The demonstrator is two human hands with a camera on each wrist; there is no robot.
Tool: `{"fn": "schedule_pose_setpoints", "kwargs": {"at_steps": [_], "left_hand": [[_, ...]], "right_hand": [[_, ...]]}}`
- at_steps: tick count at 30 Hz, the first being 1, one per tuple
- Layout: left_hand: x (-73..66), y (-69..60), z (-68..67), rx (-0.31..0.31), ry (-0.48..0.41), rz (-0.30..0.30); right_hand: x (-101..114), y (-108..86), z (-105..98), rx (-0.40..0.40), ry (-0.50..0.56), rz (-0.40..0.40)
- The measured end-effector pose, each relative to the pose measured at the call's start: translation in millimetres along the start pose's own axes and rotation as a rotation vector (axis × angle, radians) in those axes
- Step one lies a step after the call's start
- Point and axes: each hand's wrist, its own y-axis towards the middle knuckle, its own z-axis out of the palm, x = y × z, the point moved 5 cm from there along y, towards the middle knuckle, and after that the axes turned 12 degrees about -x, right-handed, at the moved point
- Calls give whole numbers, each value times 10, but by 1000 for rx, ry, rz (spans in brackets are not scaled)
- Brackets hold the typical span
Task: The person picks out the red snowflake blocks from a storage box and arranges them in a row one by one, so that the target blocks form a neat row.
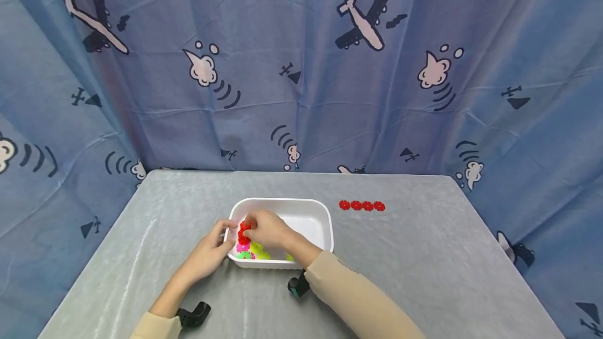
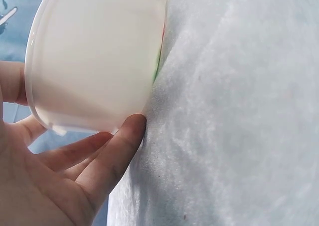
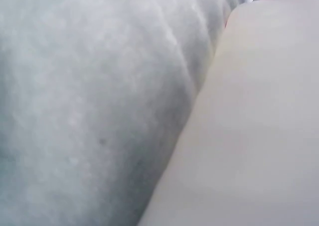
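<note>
A white plastic tray (image 1: 308, 230) lies on the table with small flower-shaped pieces in its left part. Red pieces (image 1: 243, 235) lie there above a pink piece (image 1: 242, 248), yellow pieces (image 1: 257, 250) and a green piece (image 1: 245, 255). My left hand (image 1: 213, 247) holds the tray's left end. In the left wrist view its fingertips (image 2: 133, 124) touch the outer wall, and another finger reaches over the rim. Reaching into the tray, my right hand (image 1: 267, 228) pinches at a red flower-shaped piece, partly covered by the fingers. The right wrist view shows mainly the tray's outer wall (image 3: 259, 121).
Several red flower-shaped pieces (image 1: 362, 205) lie in a row right of the tray. Grey cloth covers the table (image 1: 400, 255). A blue patterned curtain (image 1: 264, 135) hangs behind and at both sides. Black wrist devices (image 1: 194, 316) sit at both wrists.
</note>
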Motion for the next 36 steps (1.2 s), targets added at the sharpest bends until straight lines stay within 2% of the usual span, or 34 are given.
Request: {"fn": "schedule_pose_setpoints", "kwargs": {"at_steps": [5, 16, 24, 36], "left_hand": [[-3, 10, 7, 2, 4, 0], [-19, 18, 15, -1, 7, 2], [-16, 16, 19, 1, 10, 5], [23, 11, 19, -7, 11, 14]], "right_hand": [[-25, 44, 13, 6, -37, 33], [-74, 93, 42, -19, -99, 34], [-103, 106, 72, -26, -139, 7], [-126, 110, 92, -9, -28, -12]]}}
